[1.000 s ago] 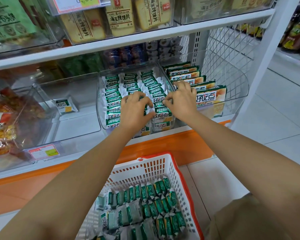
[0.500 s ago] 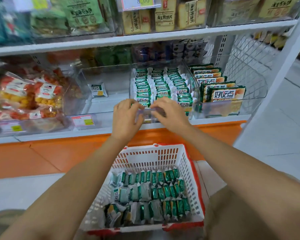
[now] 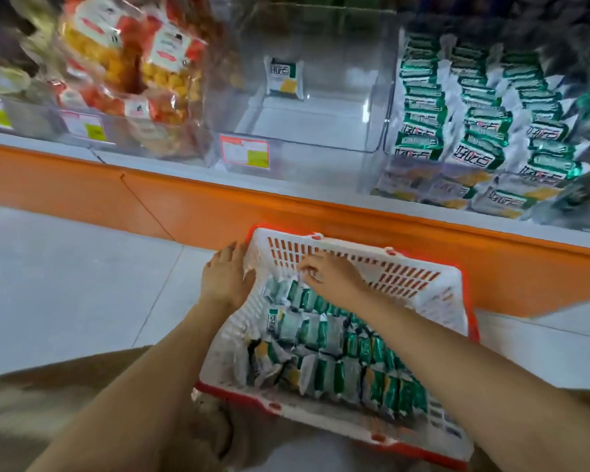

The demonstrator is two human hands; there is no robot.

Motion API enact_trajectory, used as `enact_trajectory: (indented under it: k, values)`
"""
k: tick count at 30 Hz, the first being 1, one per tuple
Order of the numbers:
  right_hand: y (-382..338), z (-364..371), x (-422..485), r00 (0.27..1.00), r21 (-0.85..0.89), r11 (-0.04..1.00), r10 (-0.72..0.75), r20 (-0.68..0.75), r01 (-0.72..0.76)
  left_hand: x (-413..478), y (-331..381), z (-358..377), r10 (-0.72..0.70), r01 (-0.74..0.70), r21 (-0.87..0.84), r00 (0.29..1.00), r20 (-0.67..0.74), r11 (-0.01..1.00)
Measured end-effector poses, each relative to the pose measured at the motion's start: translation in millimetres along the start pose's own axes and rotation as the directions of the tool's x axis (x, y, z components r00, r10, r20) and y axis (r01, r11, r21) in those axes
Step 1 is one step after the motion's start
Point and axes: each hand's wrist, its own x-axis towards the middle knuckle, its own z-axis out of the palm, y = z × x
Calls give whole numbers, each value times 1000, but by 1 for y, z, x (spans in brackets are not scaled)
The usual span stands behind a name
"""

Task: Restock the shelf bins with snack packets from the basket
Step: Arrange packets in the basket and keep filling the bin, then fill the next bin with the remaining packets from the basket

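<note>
Down on the floor tiles, against the orange shelf base: white basket [image 3: 423, 287], green snack packets [image 3: 321, 332] on edge in rows running far-left to near-right. Left hand [image 3: 225, 277] flat, fingers straight, against the far-left corner. Right hand [image 3: 327, 274] curled over the far row; hold too blurred to tell. Above, filled bin [image 3: 389, 97] with 3 columns, beside a middle bin [image 3: 304, 124] holding 1 lone packet [image 3: 284, 78].

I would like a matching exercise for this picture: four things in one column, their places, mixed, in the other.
1 left hand
2 right hand
3 lone packet
4 basket

A in the clear bin
B on the floor beside the orange shelf base
C on the basket's left corner
D among the green packets

Pairs: 1-C, 2-D, 3-A, 4-B
</note>
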Motion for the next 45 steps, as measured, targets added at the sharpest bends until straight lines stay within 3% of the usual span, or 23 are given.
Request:
enact_trajectory:
  k: [3, 8, 11, 14, 18, 23, 25, 27, 29, 31, 32, 34, 36, 41, 45]
  values:
    - [16, 36, 16, 983, -74, 996, 54, 173, -41, -2, -20, 24, -24, 30, -102, 998, 64, 994]
    - [41, 85, 16, 870, -337, 927, 296, 394, -163, -11, -25, 39, 42, -51, -275, 998, -38, 960]
    - [45, 99, 12, 788, -429, 871, 432, 438, -239, -13, -25, 40, 53, -73, -289, 996, -77, 955]
    - [50, 109, 5, 798, -429, 861, 452, 398, -274, -13, -25, 41, 55, -81, -288, 994, -97, 954]
    - [58, 100, -2, 836, -298, 896, 424, 348, -330, -13, -25, 40, 31, -51, -280, 996, -78, 959]
    - [47, 61, 1, 916, 69, 938, 314, 250, -340, -12, -23, 35, 4, -5, -241, 1000, -7, 970]
    - [41, 46, 1, 963, 212, 943, 228, 145, -255, -12, -20, 30, -9, 4, -181, 1000, -28, 983]
    - [29, 29, -1, 990, 314, 940, 136, 24, -137, -15, -13, 21, 6, -24, -127, 990, -144, 992]
    - [12, 14, -7, 991, 416, 909, 83, -103, -32, -21, -1, 12, -17, -21, -171, 975, -221, 985]
    - [-5, 2, -13, 975, 487, 872, 64, -213, 49, -30, 16, -2, -144, 83, -442, 984, -106, 893]
    - [-13, -4, -17, 964, 506, 859, 61, -257, 80, -35, 26, -11, -197, 187, -614, 979, 53, 766]
    - [-26, -13, -22, 946, 524, 841, 51, -320, 132, -45, 42, -29, -184, 358, -834, 933, 308, 421]
    - [-37, -20, -28, 936, 535, 829, 42, -348, 162, -54, 51, -41, -115, 339, -907, 940, 320, 249]
    - [-66, -45, -49, 944, 585, 785, 1, -331, 204, -67, 51, -68, -97, 160, -962, 985, 142, 220]
    - [-86, -68, -55, 906, 534, 805, -12, -423, 260, -75, 51, -99, -55, 13, -964, 999, -2, 264]
